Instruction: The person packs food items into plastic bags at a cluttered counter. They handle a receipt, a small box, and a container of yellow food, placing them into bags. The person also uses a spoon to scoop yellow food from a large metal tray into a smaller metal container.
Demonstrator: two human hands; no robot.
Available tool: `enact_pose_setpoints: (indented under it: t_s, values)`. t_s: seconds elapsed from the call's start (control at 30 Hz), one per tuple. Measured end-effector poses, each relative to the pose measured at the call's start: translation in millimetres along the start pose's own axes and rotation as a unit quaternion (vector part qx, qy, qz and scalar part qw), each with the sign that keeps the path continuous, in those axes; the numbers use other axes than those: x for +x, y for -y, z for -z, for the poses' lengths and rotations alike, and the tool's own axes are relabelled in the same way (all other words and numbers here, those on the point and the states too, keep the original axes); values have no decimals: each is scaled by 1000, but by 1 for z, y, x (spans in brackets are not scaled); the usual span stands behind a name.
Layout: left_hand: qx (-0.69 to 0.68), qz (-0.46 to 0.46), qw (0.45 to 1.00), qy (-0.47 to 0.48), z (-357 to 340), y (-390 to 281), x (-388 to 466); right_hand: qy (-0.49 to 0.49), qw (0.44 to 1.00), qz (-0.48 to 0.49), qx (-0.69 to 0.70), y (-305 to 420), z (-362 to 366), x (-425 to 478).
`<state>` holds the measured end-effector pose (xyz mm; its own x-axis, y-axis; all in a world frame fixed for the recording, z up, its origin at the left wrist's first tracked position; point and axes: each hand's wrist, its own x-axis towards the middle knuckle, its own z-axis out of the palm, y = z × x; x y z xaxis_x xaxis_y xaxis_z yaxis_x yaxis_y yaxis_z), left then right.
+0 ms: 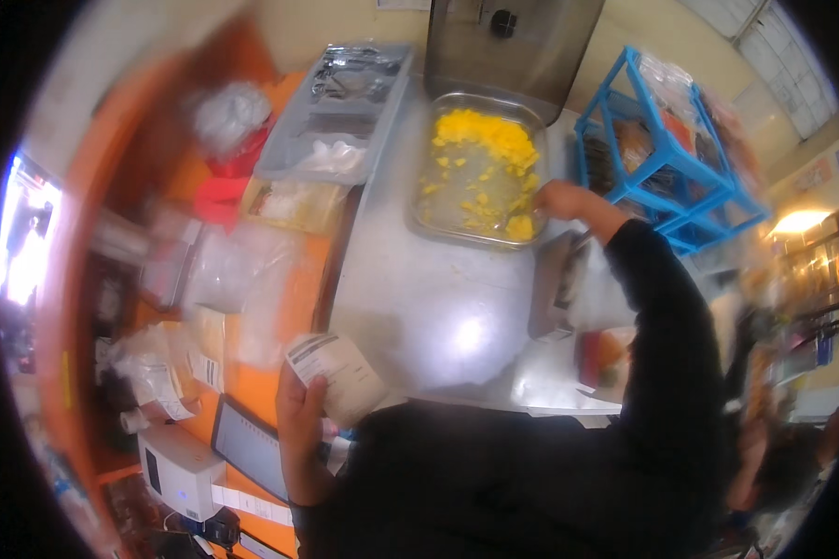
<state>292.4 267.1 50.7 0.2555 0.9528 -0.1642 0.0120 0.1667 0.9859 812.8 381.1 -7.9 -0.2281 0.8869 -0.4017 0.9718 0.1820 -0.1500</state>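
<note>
My left hand holds a whitish packet or container with a printed label, thumb on its front, near the metal counter's left front edge. A rectangular clear or metal tray sits on the metal counter, with yellow crumbly food heaped along its back and right sides and loose bits over its bottom. At the tray's right edge is my right hand, its fingers bent close to the rim. Whether those fingers hold the rim, some food or a small thing cannot be told.
A blue plastic rack with bagged goods stands right of the tray. Grey bins are at the left, beside an orange surface with plastic bags. A label printer and a tablet lie front left. Another person is partly visible far right.
</note>
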Motion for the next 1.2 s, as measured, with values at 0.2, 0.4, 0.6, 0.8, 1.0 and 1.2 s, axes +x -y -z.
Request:
enact_pose_setpoints:
  t_s: [0.2,0.4,0.6,0.8,1.0,1.2]
  values:
    - [6,26,1000,-7,-18,5,-17,-47,999,18,11,-22,-31,25]
    - [30,7,999,22,-47,1,-29,-150,973,-5,177,-30,-13,3]
    - [79,14,995,55,-96,-1,-28,-160,913,-30,375,13,33,-148]
    - [48,21,988,148,-152,4,-27,-67,956,-101,266,30,-1,-317]
    - [21,22,977,211,-215,6,-27,-105,919,-234,300,14,-105,-398]
    - [8,24,973,230,-242,14,-41,-162,930,-131,302,13,-148,-420]
